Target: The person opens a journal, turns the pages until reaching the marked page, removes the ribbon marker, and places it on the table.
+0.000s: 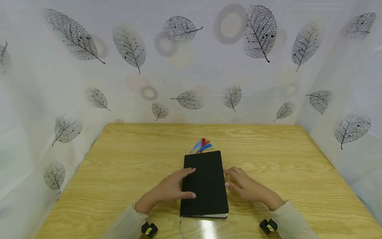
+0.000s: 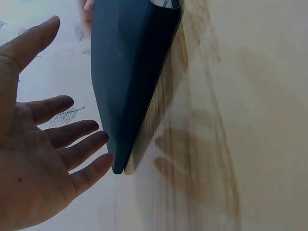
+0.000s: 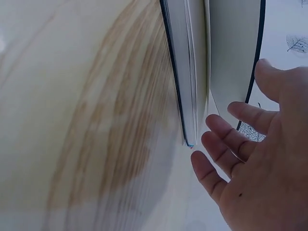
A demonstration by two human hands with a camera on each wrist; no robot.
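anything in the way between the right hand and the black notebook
Nothing visible stands between the right hand and the black notebook: the fingers are beside its right edge. The tassels lie beyond its far edge.

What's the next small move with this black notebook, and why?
I'd probably slip the right grip under the free edge of the cover and lift a little: the right wrist view shows the cover standing apart from the pages near that grip, while the left grip is at the spine side of the black notebook.
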